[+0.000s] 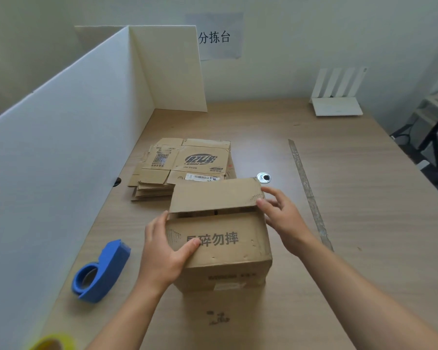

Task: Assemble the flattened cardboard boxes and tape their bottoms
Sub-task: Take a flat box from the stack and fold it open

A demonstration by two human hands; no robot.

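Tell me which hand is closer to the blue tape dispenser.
Left. The left hand holds the box on its left side, next to the tape dispenser; the right hand holds its far right corner, across the box from the dispenser.

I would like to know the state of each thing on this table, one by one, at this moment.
box: assembled, upper flaps folded down, narrow gap between them, no tape visible.
left hand: grips the box's left side, thumb on the near flap.
right hand: holds the far flap's right edge.
flattened boxes: stacked flat, not assembled.
tape dispenser: lying on the table, untouched.
yellow tape roll: at frame edge, partly cut off.
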